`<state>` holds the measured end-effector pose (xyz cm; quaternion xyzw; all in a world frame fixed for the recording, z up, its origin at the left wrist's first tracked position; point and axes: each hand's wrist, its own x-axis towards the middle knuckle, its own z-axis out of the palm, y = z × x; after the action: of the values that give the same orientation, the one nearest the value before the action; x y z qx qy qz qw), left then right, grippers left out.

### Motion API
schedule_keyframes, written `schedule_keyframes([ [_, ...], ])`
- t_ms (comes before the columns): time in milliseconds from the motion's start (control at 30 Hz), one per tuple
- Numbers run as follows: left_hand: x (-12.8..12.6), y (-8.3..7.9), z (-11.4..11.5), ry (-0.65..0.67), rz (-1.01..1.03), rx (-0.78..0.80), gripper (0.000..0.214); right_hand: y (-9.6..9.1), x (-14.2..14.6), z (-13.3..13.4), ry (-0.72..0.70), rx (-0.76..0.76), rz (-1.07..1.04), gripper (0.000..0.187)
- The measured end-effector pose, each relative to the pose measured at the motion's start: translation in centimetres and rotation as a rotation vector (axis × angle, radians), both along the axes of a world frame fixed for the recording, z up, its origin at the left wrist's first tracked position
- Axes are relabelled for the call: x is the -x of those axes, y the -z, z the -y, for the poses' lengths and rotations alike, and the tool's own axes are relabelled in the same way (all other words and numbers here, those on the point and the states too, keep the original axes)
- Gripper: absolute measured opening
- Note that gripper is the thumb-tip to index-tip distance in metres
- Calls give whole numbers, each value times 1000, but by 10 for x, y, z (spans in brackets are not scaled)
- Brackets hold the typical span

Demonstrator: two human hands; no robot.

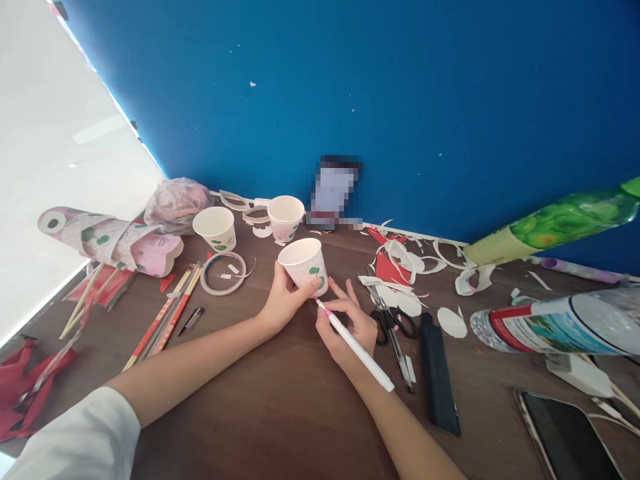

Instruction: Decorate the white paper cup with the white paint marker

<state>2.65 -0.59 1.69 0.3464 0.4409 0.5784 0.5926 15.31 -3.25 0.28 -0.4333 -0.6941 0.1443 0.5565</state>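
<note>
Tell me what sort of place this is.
Probably a craft table against a blue wall. The left hand holds a paper cup, the right hand a marker; scissors, a tape ring and cut paper scraps lie around.

**A craft corner at a table**

I'm at a brown table [280, 413] set against a blue wall [350, 87], holding a paper cup [303, 263] and a marker [357, 350]. Around them lie scissors [394, 323], a tape roll [223, 273], white paper offcuts [453, 322] and wooden sticks [160, 320]. It could be a home or a classroom; I can't tell which.
</note>
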Motion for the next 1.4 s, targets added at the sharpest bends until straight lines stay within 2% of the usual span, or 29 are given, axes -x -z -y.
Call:
schedule_keyframes([
  [833,1,-4,1,2,-6,34,68,2,0,1,-1,52,-82,17],
  [1100,2,3,-1,-3,-30,23,56,0,-2,1,-6,-7,-56,18],
  [1233,2,5,-1,-19,-25,28,57,-1,-1,2,-40,-55,-29,19],
  [1400,3,13,-3,23,34,-1,57,-3,1,2,-53,-79,46,19],
])
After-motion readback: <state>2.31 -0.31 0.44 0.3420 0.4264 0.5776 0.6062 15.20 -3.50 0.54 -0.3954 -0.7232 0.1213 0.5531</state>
